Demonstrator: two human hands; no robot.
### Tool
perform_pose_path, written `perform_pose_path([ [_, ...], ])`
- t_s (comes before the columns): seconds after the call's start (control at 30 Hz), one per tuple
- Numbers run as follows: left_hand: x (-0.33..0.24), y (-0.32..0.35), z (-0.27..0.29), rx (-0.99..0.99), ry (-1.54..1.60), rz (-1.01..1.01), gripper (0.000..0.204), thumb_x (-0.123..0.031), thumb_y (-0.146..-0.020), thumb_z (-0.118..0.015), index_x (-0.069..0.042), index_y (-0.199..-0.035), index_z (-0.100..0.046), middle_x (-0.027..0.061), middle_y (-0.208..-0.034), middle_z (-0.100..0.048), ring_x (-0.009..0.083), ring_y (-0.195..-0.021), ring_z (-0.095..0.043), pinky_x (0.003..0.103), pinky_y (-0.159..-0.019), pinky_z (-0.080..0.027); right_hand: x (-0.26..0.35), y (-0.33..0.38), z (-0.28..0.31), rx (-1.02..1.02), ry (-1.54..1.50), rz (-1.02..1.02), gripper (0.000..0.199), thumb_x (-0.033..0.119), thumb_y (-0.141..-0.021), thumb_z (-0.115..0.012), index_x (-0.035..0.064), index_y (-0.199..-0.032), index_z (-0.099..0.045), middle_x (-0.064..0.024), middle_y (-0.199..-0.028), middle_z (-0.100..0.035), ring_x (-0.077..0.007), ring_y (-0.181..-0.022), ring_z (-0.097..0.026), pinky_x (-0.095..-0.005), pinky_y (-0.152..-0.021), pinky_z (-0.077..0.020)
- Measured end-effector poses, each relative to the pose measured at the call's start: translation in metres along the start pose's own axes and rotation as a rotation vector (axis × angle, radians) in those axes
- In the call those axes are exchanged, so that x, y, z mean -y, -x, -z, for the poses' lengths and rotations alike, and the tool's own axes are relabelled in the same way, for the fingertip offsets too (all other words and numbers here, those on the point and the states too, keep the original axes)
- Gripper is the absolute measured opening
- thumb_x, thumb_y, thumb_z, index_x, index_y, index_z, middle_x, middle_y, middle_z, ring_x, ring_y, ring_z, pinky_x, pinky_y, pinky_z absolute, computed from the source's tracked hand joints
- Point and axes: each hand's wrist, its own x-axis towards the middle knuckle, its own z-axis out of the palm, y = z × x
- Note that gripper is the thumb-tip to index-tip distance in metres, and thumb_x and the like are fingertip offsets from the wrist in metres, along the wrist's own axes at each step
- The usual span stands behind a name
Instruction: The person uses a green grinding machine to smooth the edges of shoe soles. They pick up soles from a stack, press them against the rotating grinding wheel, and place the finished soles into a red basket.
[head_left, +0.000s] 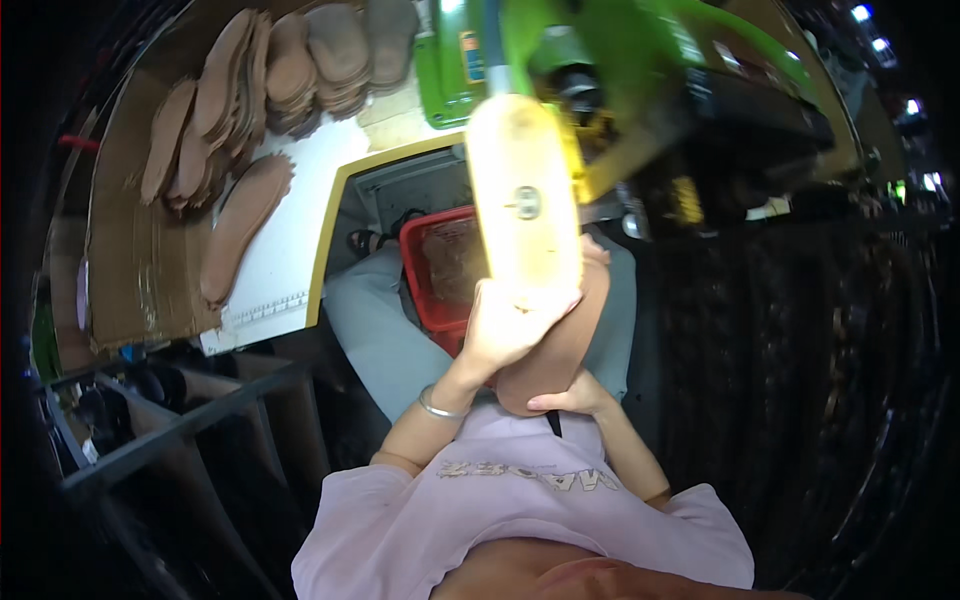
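My left hand (510, 328), with a bracelet at the wrist, is closed round the lower end of a pale yellow sole-shaped piece (525, 185). Bright light washes out much of this piece, and a small dark mark shows on its middle. Lower down, my right hand (578, 396) grips the rounded heel end of a brown insole (550, 360) by its edge, thumb on top. The insole slants up to the right above my lap, partly behind the left hand and the pale piece.
A green machine (640, 50) with yellow and black parts stands ahead. Left, several stacks of brown insoles (230, 90) and a single insole (245, 225) lie on a white table (275, 275), beside cardboard (140, 260). A red bin (425, 305) sits between my knees; a dark rack (180, 425) stands lower left.
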Motion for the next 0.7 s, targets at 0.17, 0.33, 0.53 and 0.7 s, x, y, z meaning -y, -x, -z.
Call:
perform_pose_path([
  [0.17, -0.041, -0.037, -0.008, 0.030, -0.062, -0.021, 0.018, -0.015, -0.084, -0.069, 0.003, -0.087, -0.069, 0.0017, -0.073, -0.066, 0.0032, -0.064, -0.053, 0.020, -0.056, -0.043, 0.009, 0.001, -0.002, -0.039, -0.225, 0.054, 0.051, 0.010, -0.066, -0.082, -0.0025, -0.111, -0.060, -0.0093, -0.106, -0.065, -0.0168, -0.097, -0.060, -0.0285, -0.088, -0.0461],
  [0.33, -0.016, -0.012, -0.003, -0.102, 0.016, 0.012, 0.020, -0.008, -0.086, -0.065, 0.005, -0.100, -0.067, 0.0044, -0.082, -0.067, 0.0060, -0.070, -0.057, 0.021, -0.064, -0.047, -0.009, 0.028, 0.011, -0.126, -0.310, -0.011, 0.057, 0.009, -0.061, -0.082, -0.0045, -0.111, -0.059, -0.0108, -0.107, -0.063, -0.0171, -0.097, -0.060, -0.0287, -0.086, -0.0467],
  [0.53, 0.009, -0.001, -0.001, -0.170, 0.172, -0.017, 0.022, -0.005, -0.085, -0.062, 0.008, -0.104, -0.063, 0.0069, -0.092, -0.065, 0.0077, -0.081, -0.058, 0.021, -0.073, -0.047, -0.001, 0.056, 0.063, -0.472, -0.473, 0.257, 0.054, 0.005, -0.063, -0.074, -0.0027, -0.111, -0.052, -0.0102, -0.104, -0.061, -0.0198, -0.097, -0.060, -0.0310, -0.088, -0.0479],
  [0.7, -0.008, -0.008, -0.004, -0.104, 0.107, -0.054, 0.024, -0.005, -0.084, -0.062, 0.007, -0.104, -0.062, 0.0060, -0.091, -0.064, 0.0090, -0.083, -0.057, 0.023, -0.077, -0.047, 0.079, 0.018, 0.104, -0.671, -0.458, 0.493, 0.053, 0.009, -0.076, -0.064, -0.0071, -0.123, -0.046, -0.0126, -0.117, -0.056, -0.0201, -0.112, -0.053, -0.0308, -0.099, -0.0397],
])
